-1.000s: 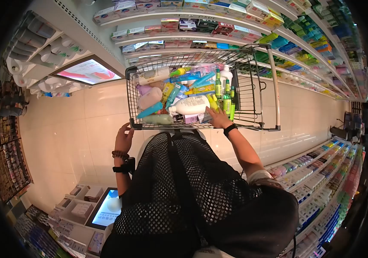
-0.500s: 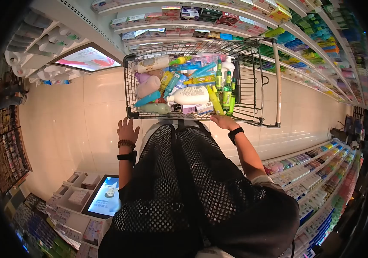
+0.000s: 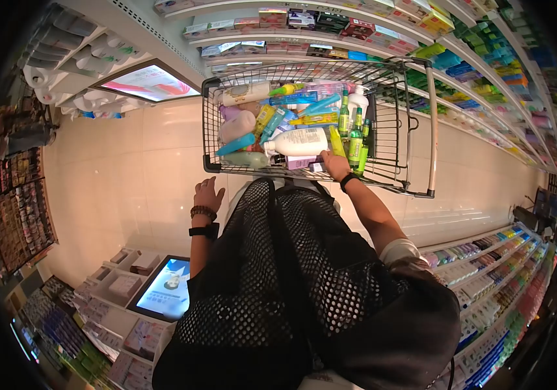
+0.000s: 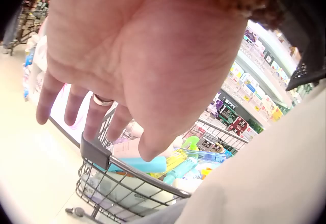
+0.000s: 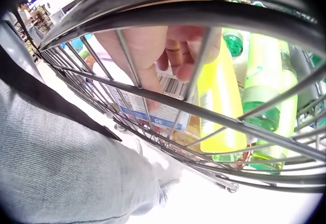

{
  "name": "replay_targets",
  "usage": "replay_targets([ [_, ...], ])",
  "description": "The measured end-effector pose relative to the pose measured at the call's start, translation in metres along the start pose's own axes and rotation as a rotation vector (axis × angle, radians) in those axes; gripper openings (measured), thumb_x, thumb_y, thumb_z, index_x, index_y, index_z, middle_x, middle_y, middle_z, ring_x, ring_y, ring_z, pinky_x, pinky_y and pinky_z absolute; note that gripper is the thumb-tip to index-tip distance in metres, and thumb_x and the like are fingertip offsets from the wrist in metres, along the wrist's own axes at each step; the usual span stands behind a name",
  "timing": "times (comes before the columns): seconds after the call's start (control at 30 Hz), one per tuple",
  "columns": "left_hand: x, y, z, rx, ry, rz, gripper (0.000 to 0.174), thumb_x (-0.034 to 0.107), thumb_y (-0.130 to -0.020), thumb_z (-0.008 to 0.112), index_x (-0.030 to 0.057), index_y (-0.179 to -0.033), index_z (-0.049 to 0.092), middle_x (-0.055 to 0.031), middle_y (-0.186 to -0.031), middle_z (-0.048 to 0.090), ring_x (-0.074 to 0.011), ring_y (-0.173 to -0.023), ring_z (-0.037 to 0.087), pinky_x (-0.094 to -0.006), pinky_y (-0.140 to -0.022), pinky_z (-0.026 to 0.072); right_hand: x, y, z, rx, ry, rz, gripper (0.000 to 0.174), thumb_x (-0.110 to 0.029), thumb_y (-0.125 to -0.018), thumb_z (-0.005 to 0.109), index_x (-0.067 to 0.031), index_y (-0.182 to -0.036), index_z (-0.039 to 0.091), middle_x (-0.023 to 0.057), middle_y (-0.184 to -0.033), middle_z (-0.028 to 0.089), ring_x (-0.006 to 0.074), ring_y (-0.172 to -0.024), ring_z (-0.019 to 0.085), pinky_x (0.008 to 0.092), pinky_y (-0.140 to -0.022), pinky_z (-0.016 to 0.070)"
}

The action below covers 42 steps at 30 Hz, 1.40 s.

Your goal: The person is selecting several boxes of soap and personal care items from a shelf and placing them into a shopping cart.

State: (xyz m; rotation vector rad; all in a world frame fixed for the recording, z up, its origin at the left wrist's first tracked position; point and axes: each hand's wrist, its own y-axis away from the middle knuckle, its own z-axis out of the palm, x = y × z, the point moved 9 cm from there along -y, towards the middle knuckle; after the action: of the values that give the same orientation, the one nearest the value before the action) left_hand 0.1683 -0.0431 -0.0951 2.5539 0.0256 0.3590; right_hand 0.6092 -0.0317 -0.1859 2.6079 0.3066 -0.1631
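Observation:
My right hand reaches over the near rim into a wire shopping cart. In the right wrist view its thumb lies against the face of a small white and blue box with a barcode, its other fingers bent over the far side. Beside that hand stand a yellow bottle and several green bottles. A large white bottle lies just beyond. My left hand is held with its fingers extended near the cart's left corner, holding nothing.
Many bottles and packs fill the cart, among them a blue tube and a pale green bottle. Stocked shelves run behind it. A lit screen stands at left, another display near the lower left. A black mesh bag hangs in front of me.
My right hand drew back from the goods to the cart's near rim, then reached in again to the small box. My left hand moved back from the cart corner.

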Motion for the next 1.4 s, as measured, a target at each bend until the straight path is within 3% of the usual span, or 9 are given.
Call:
replay_targets([
  [0.17,0.007,0.002,-0.001,0.083,0.118,0.136,0.050,0.034,-0.092,0.067,0.0067,-0.133,0.058,-0.0180,-0.131,0.062,-0.0390,-0.125,0.054,-0.0504,-0.102,0.0482,-0.025,0.010,-0.038,0.113,-0.048,-0.356,0.030,-0.026,-0.081,0.065,-0.0083,-0.104,0.071,0.0158,-0.092,0.071,0.0345,-0.077,0.070,0.0462,-0.069,0.0563],
  [0.3,0.077,-0.001,-0.037,0.026,0.629,0.292,0.039,0.028,-0.098,0.063,0.0039,-0.128,0.063,-0.0152,-0.113,0.071,-0.0268,-0.106,0.068,-0.0382,-0.092,0.0536,-0.060,0.031,-0.152,0.039,-0.093,-0.103,0.037,-0.028,-0.077,0.072,-0.0053,-0.106,0.068,0.0167,-0.084,0.069,0.0335,-0.082,0.067,0.0431,-0.073,0.0547],
  [0.43,0.207,0.024,-0.105,-0.487,1.361,0.454,0.053,0.022,-0.105,0.051,0.0080,-0.152,0.030,-0.0146,-0.124,0.062,-0.0228,-0.100,0.069,-0.0354,-0.080,0.0607,-0.132,0.099,-0.300,0.458,-0.442,-0.306,0.035,-0.025,-0.084,0.071,-0.0022,-0.108,0.059,0.0156,-0.107,0.065,0.0358,-0.093,0.066,0.0423,-0.074,0.0550],
  [0.53,0.257,0.058,-0.173,-0.397,1.473,0.535,0.058,0.010,-0.100,0.057,0.0080,-0.151,0.028,-0.0146,-0.126,0.058,-0.0232,-0.099,0.069,-0.0363,-0.080,0.0615,-0.179,0.169,-0.373,0.859,-0.352,-0.597,0.036,-0.012,-0.081,0.074,-0.0055,-0.113,0.059,0.0133,-0.122,0.057,0.0349,-0.120,0.057,0.0438,-0.090,0.0531],
  [0.6,0.276,0.092,-0.230,-0.020,1.087,0.894,0.071,-0.003,-0.092,0.063,0.0099,-0.151,0.026,-0.0132,-0.127,0.055,-0.0224,-0.102,0.067,-0.0377,-0.080,0.0622,-0.180,0.196,-0.390,0.904,-0.442,-0.653,0.042,-0.010,-0.080,0.077,-0.0057,-0.119,0.062,0.0140,-0.129,0.056,0.0365,-0.126,0.054,0.0457,-0.099,0.0501],
  [0.77,0.302,0.123,-0.239,-0.213,1.314,0.882,0.084,-0.008,-0.079,0.076,0.0086,-0.148,0.029,-0.0119,-0.131,0.053,-0.0184,-0.118,0.058,-0.0331,-0.097,0.0536,-0.151,0.230,-0.396,1.069,-0.545,-0.630,0.049,-0.004,-0.076,0.080,-0.0059,-0.122,0.063,0.0149,-0.135,0.054,0.0384,-0.129,0.052,0.0475,-0.104,0.0475],
  [1.1,0.318,0.132,-0.215,-0.286,1.211,0.852,0.082,-0.003,-0.076,0.083,0.0057,-0.142,0.035,-0.0109,-0.132,0.053,-0.0165,-0.123,0.054,-0.0331,-0.103,0.0485,-0.129,0.241,-0.388,0.881,-0.849,-0.591,0.062,-0.007,-0.079,0.079,-0.0050,-0.136,0.056,0.0162,-0.145,0.048,0.0346,-0.130,0.052,0.0432,-0.106,0.0463],
  [1.23,0.333,0.147,-0.211,-0.108,0.675,0.988,0.101,-0.004,-0.076,0.081,0.0071,-0.157,0.021,-0.0106,-0.136,0.052,-0.0168,-0.124,0.054,-0.0323,-0.103,0.0478,-0.118,0.197,-0.350,0.421,-1.055,-0.434,0.057,-0.015,-0.083,0.077,-0.0063,-0.136,0.058,0.0147,-0.122,0.067,0.0260,-0.111,0.066,0.0365,-0.095,0.0513],
  [1.4,0.305,0.118,-0.187,-0.103,0.921,0.731,0.096,-0.005,-0.079,0.079,0.0072,-0.157,0.026,-0.0116,-0.119,0.062,-0.0111,-0.102,0.066,-0.0220,-0.076,0.0558,-0.100,0.170,-0.332,0.272,-0.893,-0.329,0.055,-0.019,-0.078,0.081,-0.0076,-0.129,0.062,0.0157,-0.097,0.073,0.0309,-0.088,0.071,0.0381,-0.078,0.0536],
])
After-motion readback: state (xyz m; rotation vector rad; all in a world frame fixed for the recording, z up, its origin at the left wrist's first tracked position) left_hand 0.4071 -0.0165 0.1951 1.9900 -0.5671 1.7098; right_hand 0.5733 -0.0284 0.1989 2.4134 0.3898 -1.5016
